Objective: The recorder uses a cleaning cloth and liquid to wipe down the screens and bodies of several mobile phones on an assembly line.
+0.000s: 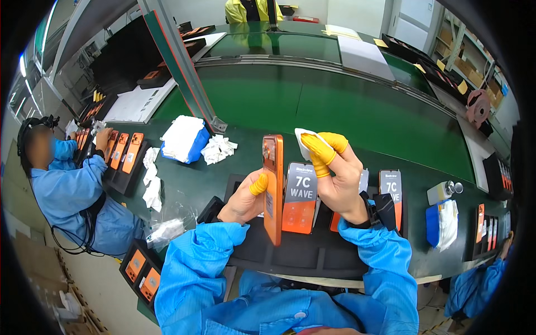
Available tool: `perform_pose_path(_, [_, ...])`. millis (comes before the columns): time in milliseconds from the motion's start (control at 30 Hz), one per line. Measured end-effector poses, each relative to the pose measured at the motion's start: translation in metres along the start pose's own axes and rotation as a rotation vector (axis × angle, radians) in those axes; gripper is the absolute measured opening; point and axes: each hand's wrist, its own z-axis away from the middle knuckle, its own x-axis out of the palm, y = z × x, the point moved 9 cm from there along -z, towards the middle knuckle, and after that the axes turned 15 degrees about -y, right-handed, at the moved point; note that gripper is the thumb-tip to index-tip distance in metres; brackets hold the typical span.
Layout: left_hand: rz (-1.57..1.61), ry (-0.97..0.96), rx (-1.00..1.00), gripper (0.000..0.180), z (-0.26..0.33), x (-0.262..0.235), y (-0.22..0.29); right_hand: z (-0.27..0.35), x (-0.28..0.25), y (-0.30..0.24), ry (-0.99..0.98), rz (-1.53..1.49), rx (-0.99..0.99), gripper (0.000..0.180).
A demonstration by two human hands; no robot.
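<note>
My left hand grips an orange smartphone held on edge, its camera bump at the top and its back turned toward the left. A yellow finger cot covers the thumb. Beside the phone, my right hand pinches a folded white cloth between fingers in yellow cots; it is apart from the phone. Beneath both hands lies a black foam tray with slots. Standing in it are a phone with a grey and orange front film and another such phone at the right. My right forearm partly hides others.
Left of centre sit a blue-wrapped stack of white wipes and crumpled wipes. A dispenser bottle and a second wipe pack stand at right. A co-worker handles phones at left. A metal post rises from the green table.
</note>
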Motion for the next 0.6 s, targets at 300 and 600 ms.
perform_pose_path(300, [0.073,-0.024,-0.038,0.035,0.004,-0.004,-0.011,0.002,0.006,-0.010,-0.014,0.150,-0.149,0.042])
perform_pose_path(600, [0.172,-0.013,-0.051,0.037,0.002,-0.004,-0.013,0.005,0.017,-0.032,-0.098,0.431,-0.310,0.044])
